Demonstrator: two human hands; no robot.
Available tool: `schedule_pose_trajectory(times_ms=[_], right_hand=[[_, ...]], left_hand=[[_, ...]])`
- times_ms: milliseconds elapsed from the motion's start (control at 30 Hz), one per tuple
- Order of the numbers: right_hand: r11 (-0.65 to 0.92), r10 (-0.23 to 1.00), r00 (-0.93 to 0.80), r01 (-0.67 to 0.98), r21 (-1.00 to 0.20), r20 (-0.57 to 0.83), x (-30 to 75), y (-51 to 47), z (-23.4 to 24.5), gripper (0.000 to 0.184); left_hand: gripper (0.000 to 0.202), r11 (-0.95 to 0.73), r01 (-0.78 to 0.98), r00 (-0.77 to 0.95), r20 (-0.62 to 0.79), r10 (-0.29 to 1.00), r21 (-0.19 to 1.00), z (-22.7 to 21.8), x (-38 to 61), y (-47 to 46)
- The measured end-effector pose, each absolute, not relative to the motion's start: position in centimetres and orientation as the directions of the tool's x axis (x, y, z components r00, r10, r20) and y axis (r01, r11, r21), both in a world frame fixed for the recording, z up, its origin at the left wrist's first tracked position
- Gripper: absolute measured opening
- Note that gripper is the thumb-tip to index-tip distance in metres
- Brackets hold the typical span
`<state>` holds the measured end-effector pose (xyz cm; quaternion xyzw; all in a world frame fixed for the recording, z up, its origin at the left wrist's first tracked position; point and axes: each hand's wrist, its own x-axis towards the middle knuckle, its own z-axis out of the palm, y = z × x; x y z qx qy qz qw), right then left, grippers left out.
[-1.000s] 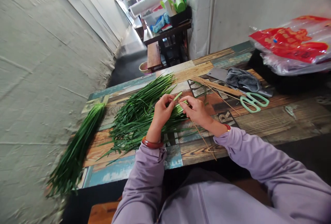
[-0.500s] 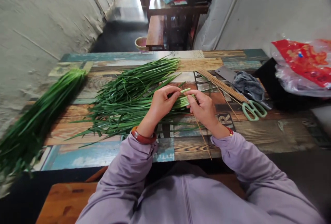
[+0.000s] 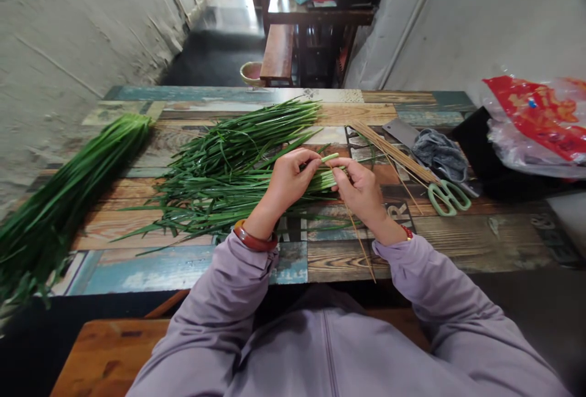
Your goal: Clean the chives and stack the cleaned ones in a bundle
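My left hand (image 3: 287, 181) is closed around the pale cut ends of a small bunch of green chives (image 3: 323, 178) at the middle of the table. My right hand (image 3: 360, 190) pinches a thin bamboo skewer (image 3: 361, 247) whose tip meets those chive ends; the skewer runs down towards the table's near edge. A loose spread of chives (image 3: 229, 171) lies just left of my hands.
A tidy chive bundle (image 3: 59, 201) lies at the far left of the patchwork wooden table (image 3: 458, 238). A pile of skewers (image 3: 394, 152), green scissors (image 3: 447, 195), a cleaver with a grey cloth (image 3: 433, 149) and a red plastic bag (image 3: 535, 119) sit at the right. A bench and another table stand behind.
The camera swung from a tilted view to a level one facing the table. Both hands stay together on the chive ends and skewer, hardly moved.
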<state>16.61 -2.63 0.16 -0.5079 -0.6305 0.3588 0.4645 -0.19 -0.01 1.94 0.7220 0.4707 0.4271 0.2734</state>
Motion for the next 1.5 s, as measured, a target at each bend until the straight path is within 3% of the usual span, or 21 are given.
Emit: schedule_pose_trajectory(times_ms=[800,1000,1200,1500], right_hand=[[0.252,0.966,-0.034,0.326,-0.911,0.254,16.4,-2.1,-1.0,0.022],[0.276,0.961,-0.075,0.355,-0.893,0.267,16.7,-2.4,-0.5,0.047],[0.369,0.928,-0.113,0.417,-0.831,0.355,17.0,-2.5,0.1,0.036],[0.349,0.936,-0.099,0.383,-0.855,0.338,16.9,-2.0,-1.0,0.029]], left_hand=[[0.02,-0.486,0.474,0.269,0.404,0.874,0.734,2.1,-0.4,0.0],[0.02,-0.493,0.436,0.326,0.378,0.866,0.753,1.9,-0.7,0.4],[0.017,-0.514,0.454,0.287,0.426,0.858,0.728,1.5,-0.6,0.3],[0.023,-0.537,0.555,0.32,0.433,0.843,0.635,1.1,-0.5,0.3]])
